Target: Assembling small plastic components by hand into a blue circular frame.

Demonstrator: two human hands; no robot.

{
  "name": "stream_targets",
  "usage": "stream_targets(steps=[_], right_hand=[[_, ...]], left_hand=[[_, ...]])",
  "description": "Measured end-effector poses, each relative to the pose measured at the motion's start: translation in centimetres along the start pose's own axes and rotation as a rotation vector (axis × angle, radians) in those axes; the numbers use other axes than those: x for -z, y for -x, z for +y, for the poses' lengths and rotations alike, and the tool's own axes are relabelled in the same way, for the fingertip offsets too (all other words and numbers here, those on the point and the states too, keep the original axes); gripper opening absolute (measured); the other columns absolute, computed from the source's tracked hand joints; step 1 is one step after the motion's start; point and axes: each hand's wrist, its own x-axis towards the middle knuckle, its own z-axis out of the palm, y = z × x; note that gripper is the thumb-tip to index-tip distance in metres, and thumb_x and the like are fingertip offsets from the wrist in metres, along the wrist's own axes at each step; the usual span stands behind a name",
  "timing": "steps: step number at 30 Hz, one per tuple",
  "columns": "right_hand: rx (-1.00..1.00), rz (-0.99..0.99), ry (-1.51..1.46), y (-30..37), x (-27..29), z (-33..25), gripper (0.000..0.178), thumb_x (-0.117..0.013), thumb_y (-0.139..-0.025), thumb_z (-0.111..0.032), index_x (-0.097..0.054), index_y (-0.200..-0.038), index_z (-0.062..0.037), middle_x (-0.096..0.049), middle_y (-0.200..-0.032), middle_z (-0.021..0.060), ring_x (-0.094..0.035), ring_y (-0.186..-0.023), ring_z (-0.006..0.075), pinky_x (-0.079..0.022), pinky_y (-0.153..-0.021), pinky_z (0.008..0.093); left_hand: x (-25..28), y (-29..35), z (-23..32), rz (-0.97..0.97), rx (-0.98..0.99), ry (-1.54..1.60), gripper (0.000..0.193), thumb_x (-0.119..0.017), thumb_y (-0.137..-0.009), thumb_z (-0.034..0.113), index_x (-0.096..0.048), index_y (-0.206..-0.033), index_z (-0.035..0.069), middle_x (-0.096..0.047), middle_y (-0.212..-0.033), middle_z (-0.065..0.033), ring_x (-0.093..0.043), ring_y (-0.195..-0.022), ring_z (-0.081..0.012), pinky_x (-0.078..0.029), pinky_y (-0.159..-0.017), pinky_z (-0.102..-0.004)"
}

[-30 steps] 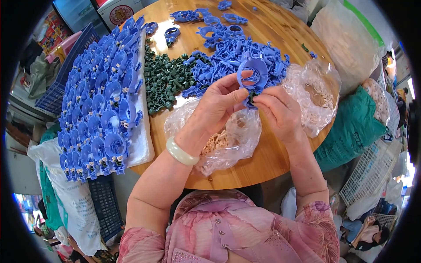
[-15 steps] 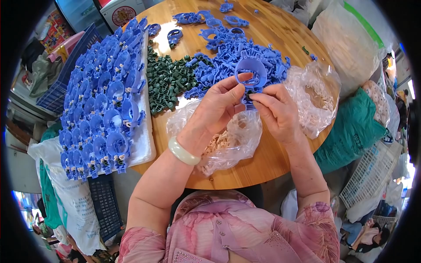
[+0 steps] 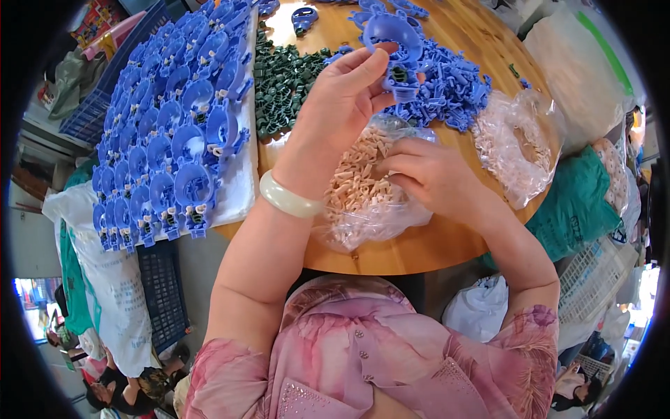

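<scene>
My left hand (image 3: 345, 98), a pale bangle on its wrist, is closed on a blue plastic toy part (image 3: 391, 31) held up over the table. This part has a round bowl-like top and a narrower lower end, where a dark green piece (image 3: 398, 74) sits. My right hand (image 3: 436, 174) reaches into an open clear bag (image 3: 356, 234) of small peach-coloured plastic pieces (image 3: 356, 171). Its fingers are curled together with the tips among the pieces; what they grip, if anything, is hidden.
Blue assemblies (image 3: 192, 143) stand in rows on a white foam board (image 3: 241, 164) at left. Behind the bag lie piles of dark green pieces (image 3: 283, 87) and blue parts (image 3: 453, 87). Another clear bag (image 3: 513, 150) of pale pieces lies right, near the wooden table's (image 3: 419, 248) edge.
My right hand has left the blue toy part and moved down into the bag of peach pieces. My left hand still holds the part, now higher in the picture. The whole view has shifted.
</scene>
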Motion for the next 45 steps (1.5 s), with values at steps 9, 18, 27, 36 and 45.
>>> stream_targets(steps=[9,18,27,36,45], right_hand=[[0.064,-0.123,0.233,-2.0,-2.2,0.3,0.019,-0.067,-0.07,-0.014,-0.063,-0.088,-0.0061,-0.058,-0.086,0.0075,-0.059,-0.081,0.0275,-0.048,-0.068,0.036],[-0.115,0.002,-0.19,-1.8,-1.2,2.1,0.015,-0.064,-0.076,-0.009,-0.066,-0.09,-0.0028,-0.065,-0.085,0.0085,-0.062,-0.075,0.0236,-0.05,-0.067,0.0303],[-0.418,0.142,-0.931,-1.4,3.1,1.1,0.003,-0.058,-0.082,0.001,-0.062,-0.084,0.0003,-0.064,-0.086,0.0075,-0.06,-0.073,0.011,-0.049,-0.064,0.022],[-0.247,0.484,-0.796,-1.3,5.6,0.6,0.009,-0.061,-0.081,0.003,-0.062,-0.09,0.0007,-0.06,-0.086,0.0055,-0.059,-0.074,0.0114,-0.05,-0.066,0.0235],[-0.004,0.562,-0.208,-3.0,6.7,1.0,0.01,-0.066,-0.075,0.004,-0.063,-0.083,-0.0009,-0.061,-0.081,0.006,-0.06,-0.076,0.015,-0.048,-0.065,0.0258]], left_hand=[[0.4,-0.3,-0.8,0.066,0.049,0.064,0.037,-0.05,-0.093,0.02,-0.047,-0.117,-0.007,-0.059,-0.103,-0.0151,-0.062,-0.095,-0.0271,-0.052,-0.083,-0.0378],[0.8,-0.5,-0.8,0.098,0.077,0.063,0.035,-0.052,-0.091,0.019,-0.049,-0.115,-0.005,-0.06,-0.102,-0.016,-0.063,-0.091,-0.0263,-0.053,-0.079,-0.0374],[0.7,-0.2,-0.7,0.139,0.153,0.009,0.04,-0.052,-0.092,0.023,-0.045,-0.123,-0.001,-0.061,-0.103,-0.0145,-0.063,-0.091,-0.0213,-0.052,-0.077,-0.0313],[0.0,-0.1,-1.1,0.054,0.14,0.168,0.042,-0.059,-0.086,0.012,-0.046,-0.124,0.001,-0.058,-0.107,-0.0072,-0.06,-0.092,-0.0141,-0.052,-0.078,-0.0299],[-0.2,-0.2,-1.8,0.008,0.129,0.211,0.048,-0.065,-0.079,0.001,-0.049,-0.123,0.005,-0.058,-0.109,-0.0038,-0.058,-0.088,-0.0101,-0.049,-0.075,-0.0238]])
